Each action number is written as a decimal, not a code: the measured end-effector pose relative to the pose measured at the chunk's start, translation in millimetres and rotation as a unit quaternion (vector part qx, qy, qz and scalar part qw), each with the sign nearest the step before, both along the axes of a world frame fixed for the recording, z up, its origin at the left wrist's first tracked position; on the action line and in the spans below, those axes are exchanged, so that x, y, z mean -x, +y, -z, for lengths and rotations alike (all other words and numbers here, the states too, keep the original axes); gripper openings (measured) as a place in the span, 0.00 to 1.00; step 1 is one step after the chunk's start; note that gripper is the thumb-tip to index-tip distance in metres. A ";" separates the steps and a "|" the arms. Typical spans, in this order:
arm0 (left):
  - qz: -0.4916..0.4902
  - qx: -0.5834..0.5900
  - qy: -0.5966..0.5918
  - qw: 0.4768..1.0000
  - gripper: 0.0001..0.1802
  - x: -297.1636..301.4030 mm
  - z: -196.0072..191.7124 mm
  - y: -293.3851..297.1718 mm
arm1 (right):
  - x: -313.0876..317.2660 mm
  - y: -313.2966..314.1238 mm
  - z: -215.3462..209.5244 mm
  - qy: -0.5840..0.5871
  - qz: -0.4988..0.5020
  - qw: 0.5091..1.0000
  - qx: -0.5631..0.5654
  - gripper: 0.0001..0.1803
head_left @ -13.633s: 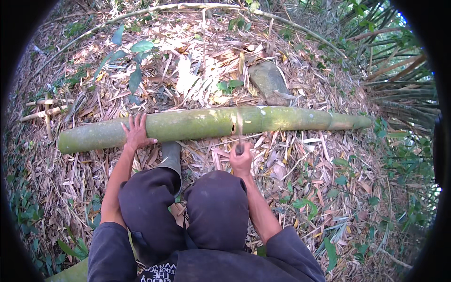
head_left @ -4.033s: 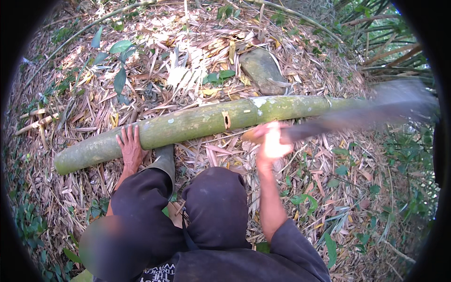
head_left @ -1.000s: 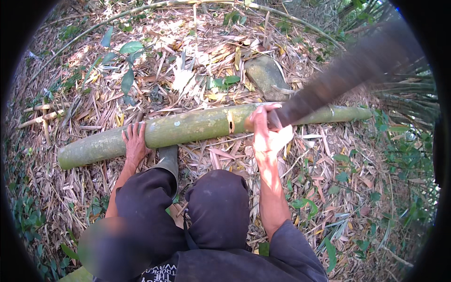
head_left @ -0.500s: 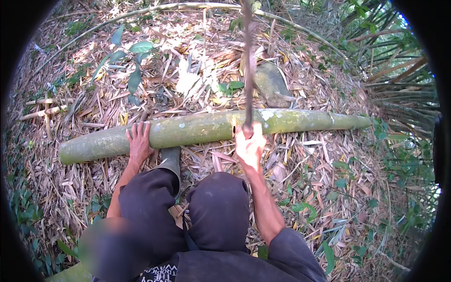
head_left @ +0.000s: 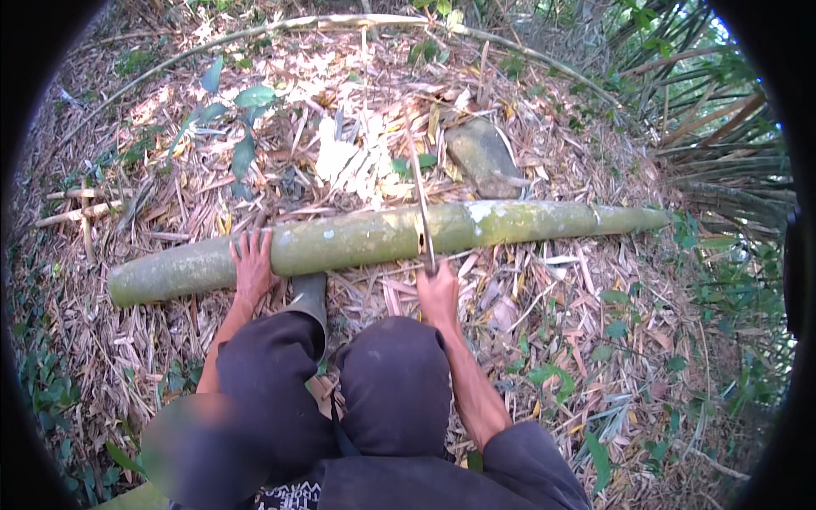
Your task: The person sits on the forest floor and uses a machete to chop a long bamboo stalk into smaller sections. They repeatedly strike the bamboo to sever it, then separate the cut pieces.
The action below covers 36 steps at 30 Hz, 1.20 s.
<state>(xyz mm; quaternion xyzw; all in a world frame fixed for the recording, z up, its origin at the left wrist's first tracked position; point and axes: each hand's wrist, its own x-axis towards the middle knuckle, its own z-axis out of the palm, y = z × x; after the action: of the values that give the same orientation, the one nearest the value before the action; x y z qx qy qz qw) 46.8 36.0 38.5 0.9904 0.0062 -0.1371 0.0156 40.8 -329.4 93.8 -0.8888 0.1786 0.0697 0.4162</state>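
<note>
A thick green bamboo pole (head_left: pixel 348 238) lies crosswise on the ground in front of my knees. My left hand (head_left: pixel 252 268) rests on its left part, fingers stretched over the top and spread. My right hand (head_left: pixel 438 293) is closed around the handle of a machete (head_left: pixel 419 174), just on the near side of the pole. The long thin blade points away from me and crosses the bamboo at a notch (head_left: pixel 421 242) with a dark hole in it. Blade and notch overlap here, so how deep the edge sits is hidden.
Beyond the pole a grey stone (head_left: pixel 484 157) sits among dry bamboo leaves. A long thin cane (head_left: pixel 280 30) arches across the far side. My boot (head_left: pixel 310 297) stands against the pole. Bamboo stems (head_left: pixel 722 144) crowd the right.
The machete has come down from a raised, blurred swing onto the notch. My right hand has dropped slightly nearer to me and left. My left hand stays on the bamboo pole.
</note>
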 end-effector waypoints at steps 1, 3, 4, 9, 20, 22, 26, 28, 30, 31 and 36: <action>-0.003 -0.002 0.009 1.000 0.62 2.6 -3.3 1.0 | -19.5 10.2 -30.3 -0.049 -0.018 0.995 -0.080 0.11; 0.001 0.004 0.020 1.000 0.62 -3.1 -7.0 -4.4 | -52.3 20.0 -67.6 -0.213 -0.036 0.972 -0.093 0.10; 0.000 0.003 0.023 1.000 0.63 -3.8 -7.7 -4.0 | -61.5 26.4 -78.5 -0.262 -0.024 0.959 -0.104 0.10; 0.003 -0.002 0.025 1.000 0.63 -2.7 -4.7 -2.4 | 32.6 -29.2 40.8 0.091 -0.045 0.988 0.120 0.14; -0.007 -0.003 0.017 1.000 0.62 -4.2 -6.0 0.8 | 6.0 -14.6 -21.7 0.141 0.025 0.973 -0.180 0.13; -0.002 -0.001 0.014 1.000 0.63 -5.4 -4.7 -3.5 | -21.9 -17.6 -66.0 -0.029 0.052 0.962 -0.266 0.10; -0.003 -0.003 0.022 1.000 0.64 -3.1 -7.2 -1.9 | -85.4 -22.4 -142.6 -0.343 0.084 0.872 -0.339 0.03; -0.011 -0.001 0.033 0.999 0.64 -3.9 -6.9 -0.5 | -97.8 -21.8 -138.7 -0.430 0.134 0.822 -0.350 0.06; -0.007 0.003 0.034 0.999 0.64 -7.8 -6.9 -4.4 | -57.9 -32.0 -75.4 -0.392 0.079 0.861 -0.313 0.09; -0.007 -0.001 0.036 0.999 0.64 -6.0 -7.1 -1.9 | -21.2 -29.7 -23.3 -0.215 0.154 0.938 -0.224 0.08; 0.005 0.005 -0.015 1.000 0.64 -21.0 4.5 -5.2 | 56.1 -60.1 85.8 0.182 0.061 0.967 -0.170 0.07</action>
<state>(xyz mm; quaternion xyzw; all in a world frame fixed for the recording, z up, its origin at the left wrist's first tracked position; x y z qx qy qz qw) 67.8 30.8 34.0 0.9922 0.0006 -0.1227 0.0197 -15.3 -389.5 7.9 -0.7649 0.2907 0.2344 0.5249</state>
